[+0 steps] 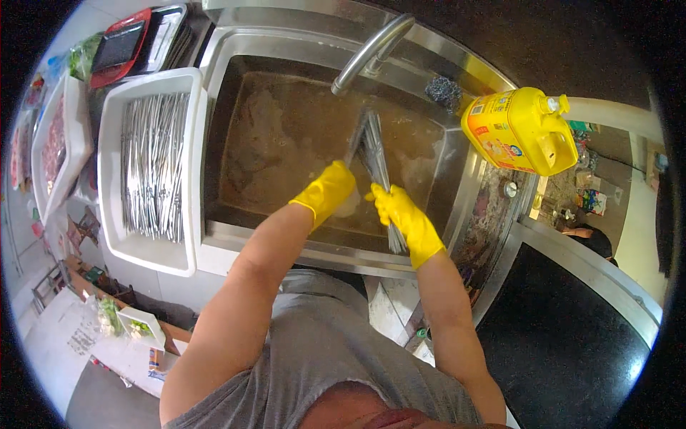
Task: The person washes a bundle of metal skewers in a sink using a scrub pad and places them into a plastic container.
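My right hand (403,219), in a yellow rubber glove, grips a bundle of thin metal skewers (379,161) that slants over the stainless-steel sink (455,177). The bundle's lower ends stick out below this hand, close to the sink's front edge. Brownish, murky water (284,145) fills the basin. To the left of the skewers is my left hand (328,189), gloved the same way, with its fingers curled and mostly hidden. A dark, blurred streak runs up from it towards the skewers' far ends; whether the hand holds it is unclear.
A white plastic tub (147,254) of metal skewers (155,166) stands left of the sink. The curved faucet (370,53) reaches over the basin. A steel-wool scourer (444,93) and a yellow detergent jug (514,131) sit at the right rim. Trays (120,48) lie far left.
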Motion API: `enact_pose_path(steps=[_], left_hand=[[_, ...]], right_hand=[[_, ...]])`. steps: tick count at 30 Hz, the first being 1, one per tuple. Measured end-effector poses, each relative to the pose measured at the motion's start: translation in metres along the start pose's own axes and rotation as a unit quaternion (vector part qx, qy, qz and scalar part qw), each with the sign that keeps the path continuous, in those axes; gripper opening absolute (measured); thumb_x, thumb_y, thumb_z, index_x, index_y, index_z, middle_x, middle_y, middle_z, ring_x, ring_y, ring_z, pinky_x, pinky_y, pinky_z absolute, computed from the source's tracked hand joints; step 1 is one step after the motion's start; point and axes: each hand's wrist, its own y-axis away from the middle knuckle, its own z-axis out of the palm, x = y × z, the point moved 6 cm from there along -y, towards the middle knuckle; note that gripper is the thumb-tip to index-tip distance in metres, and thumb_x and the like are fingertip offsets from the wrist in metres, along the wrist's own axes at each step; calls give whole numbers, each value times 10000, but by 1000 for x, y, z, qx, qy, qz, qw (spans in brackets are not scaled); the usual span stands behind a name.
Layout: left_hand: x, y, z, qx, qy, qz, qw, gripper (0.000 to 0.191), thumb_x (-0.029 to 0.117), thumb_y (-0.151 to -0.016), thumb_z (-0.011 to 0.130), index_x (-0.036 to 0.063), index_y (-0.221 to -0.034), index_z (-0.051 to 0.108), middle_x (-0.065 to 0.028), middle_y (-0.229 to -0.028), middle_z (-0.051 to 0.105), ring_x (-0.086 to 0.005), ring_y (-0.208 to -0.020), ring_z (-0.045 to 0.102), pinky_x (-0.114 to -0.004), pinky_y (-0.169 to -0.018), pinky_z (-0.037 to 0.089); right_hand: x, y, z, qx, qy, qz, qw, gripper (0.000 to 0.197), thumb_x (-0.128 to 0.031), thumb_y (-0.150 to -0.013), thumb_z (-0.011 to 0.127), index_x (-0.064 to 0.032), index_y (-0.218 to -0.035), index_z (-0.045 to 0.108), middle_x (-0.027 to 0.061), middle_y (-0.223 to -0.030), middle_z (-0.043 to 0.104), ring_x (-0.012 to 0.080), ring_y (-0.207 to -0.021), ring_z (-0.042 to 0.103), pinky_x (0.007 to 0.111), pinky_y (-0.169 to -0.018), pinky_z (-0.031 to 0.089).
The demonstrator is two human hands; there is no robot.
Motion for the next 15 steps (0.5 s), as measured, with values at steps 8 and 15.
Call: enact_pose_path(steps=[8,15], left_hand=[[-11,36,-20,-61,413,-266,869,391,335,-892,577,-39,-999,609,-177,-698,622,-301,-594,620,-439,-503,467],[-31,3,7,-94,400,-317,855,416,319,-852,591,-29,-1078,594,-235,-900,662,-321,-704,662,-433,-582,505]], right_hand=[[16,-13,-55,56,-88,-2,995,374,-403,-956,565,-32,-940,611,-51,-568,388,90,-425,355,277,-401,324],[2,6,-3,17,80,14,997,356,-393,-947,570,-39,-929,603,-41,-539,399,100,-410,349,284,-397,314]])
